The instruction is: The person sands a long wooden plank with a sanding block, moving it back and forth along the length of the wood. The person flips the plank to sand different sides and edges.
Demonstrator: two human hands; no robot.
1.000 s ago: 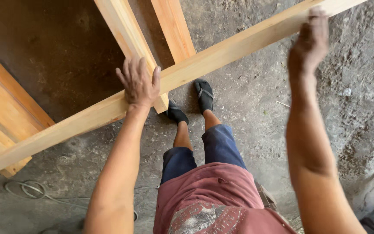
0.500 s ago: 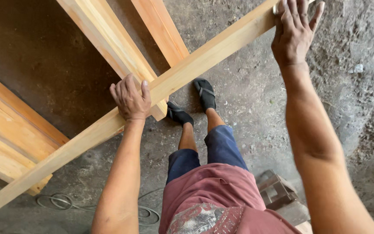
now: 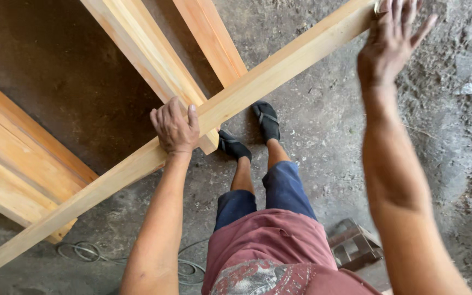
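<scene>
A long pale wooden plank runs diagonally from the lower left to the upper right, above the floor. My left hand rests on top of it near its middle, fingers curled over its far edge. My right hand is at the plank's upper right part, fingers spread, palm against the wood. My two feet in dark sandals stand on the dirt floor just under the plank.
Two thicker timber beams lie on the floor at the top, crossing under the plank. More stacked timber lies at the left. A coiled cable lies on the floor at lower left, a small wooden block at lower right.
The plank has tilted steeper and shifted up to the right with both hands on it. My right hand's fingers have spread wider.
</scene>
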